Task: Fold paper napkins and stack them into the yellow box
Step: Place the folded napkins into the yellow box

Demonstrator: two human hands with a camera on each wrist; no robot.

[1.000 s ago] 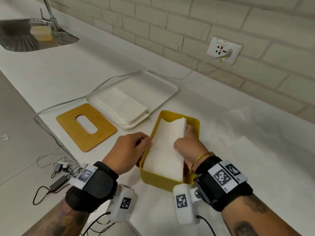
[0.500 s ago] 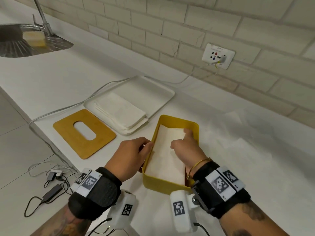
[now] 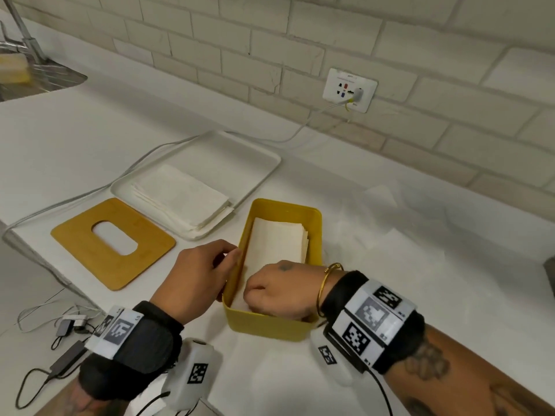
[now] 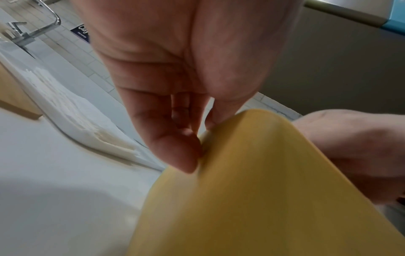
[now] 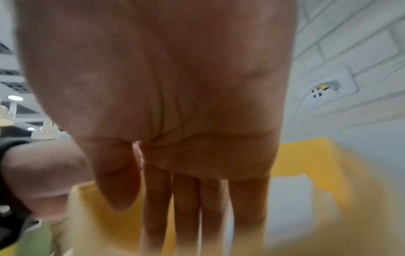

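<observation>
Pressing down into the near end of the yellow box (image 3: 271,324), the right hand (image 3: 277,292) lies palm-down over the folded napkins (image 3: 277,240) stacked inside, most likely to flatten the newest one so the pile sits level and leaves room for more. In the right wrist view its fingers (image 5: 188,207) are straight and held close together, reaching down into the box, with the thumb alongside; nothing is pinched between them, though their tips are blurred. That wrist crosses the near right corner of the box from the right, the forearm angled in low over the worktop (image 3: 420,265). The left hand (image 3: 199,279) steadies the box from its left side so that the push does not slide it: the left wrist view shows the thumb and a fingertip (image 4: 186,155) closed on the rim of the left wall, the other fingers curled loosely behind. Its wrist is raised a little, knuckles upward. The box stands on the worktop just near and right of the white tray (image 3: 258,172), which holds the supply of unfolded napkins (image 3: 180,202) within easy reach of the left hand. The wooden lid (image 3: 75,235) with its oval slot lies flat to the left of the tray's near corner, set aside, presumably for closing the box once it is full.
</observation>
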